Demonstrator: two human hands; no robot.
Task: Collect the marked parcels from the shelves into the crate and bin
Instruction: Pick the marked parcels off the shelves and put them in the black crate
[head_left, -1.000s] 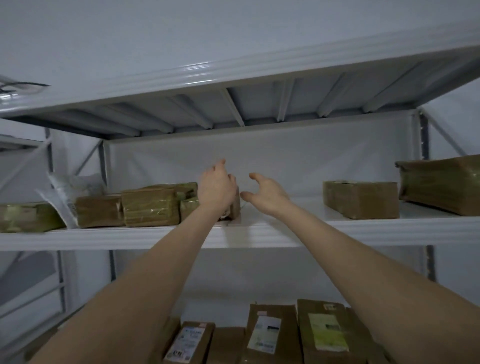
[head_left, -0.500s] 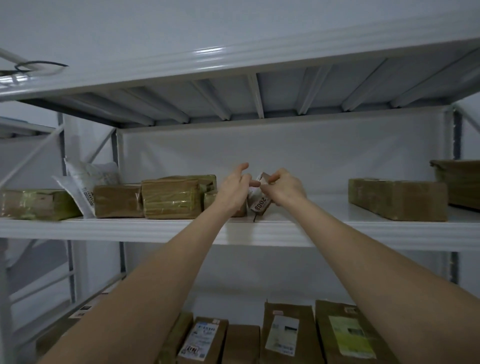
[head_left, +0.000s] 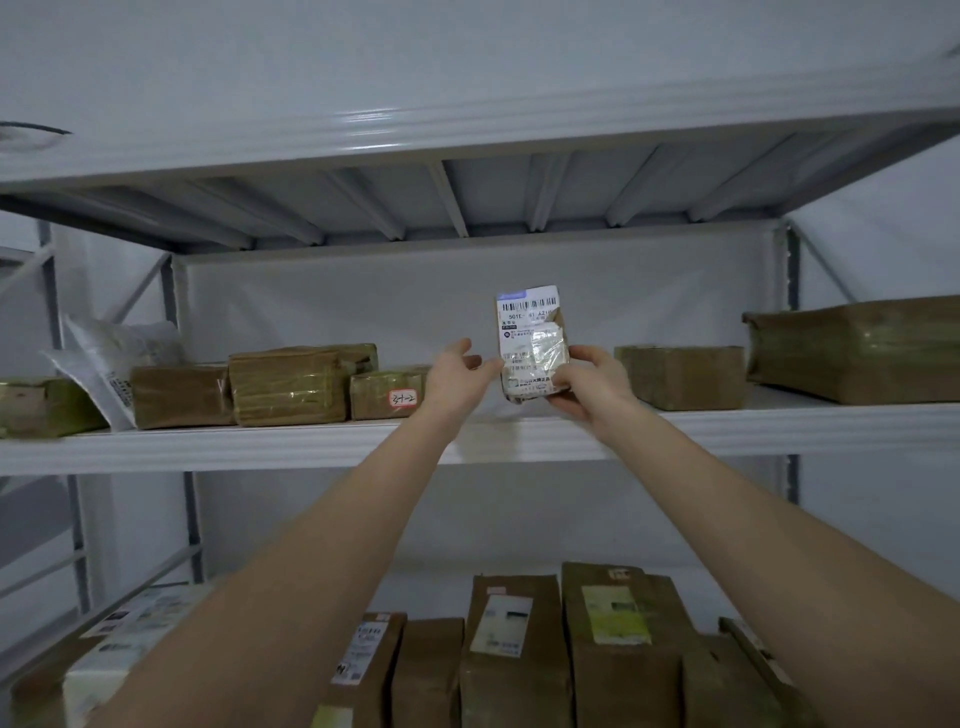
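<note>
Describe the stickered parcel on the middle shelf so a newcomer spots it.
On the middle shelf, follow the row of brown parcels on its left half. The small parcel at the row's right end, beside the left hand, is it: it alone shows a red-edged white sticker with handwriting.

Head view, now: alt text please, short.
The right hand holds a small tape-wrapped parcel with a white barcode label upright above a white metal shelf, the left hand open beside its left edge. Brown taped cardboard boxes lie along that shelf, and more labelled boxes stand on the shelf below.
</note>
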